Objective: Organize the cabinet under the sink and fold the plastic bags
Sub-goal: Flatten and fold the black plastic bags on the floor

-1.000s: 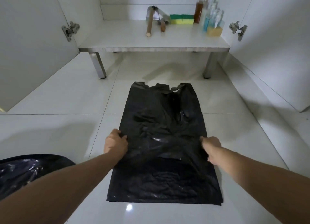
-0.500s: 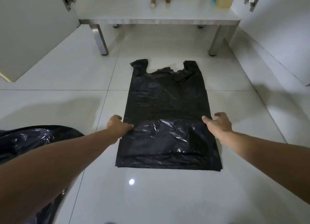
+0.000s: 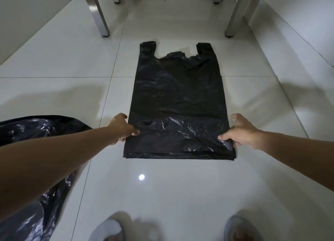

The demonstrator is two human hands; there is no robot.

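Currently, left hand (image 3: pixel 121 127) and right hand (image 3: pixel 241 130) each pinch the black bag (image 3: pixel 179 99) (bottom folded up) on the floor (image 3: pixel 180 195).

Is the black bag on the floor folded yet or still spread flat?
Partly folded: the black bag has its bottom end turned up into a glossy band, gripped by the left hand and right hand; handles lie flat.

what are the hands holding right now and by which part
Both hold the black plastic bag on the floor: left hand pinches the folded bottom band's left edge, right hand its right edge.
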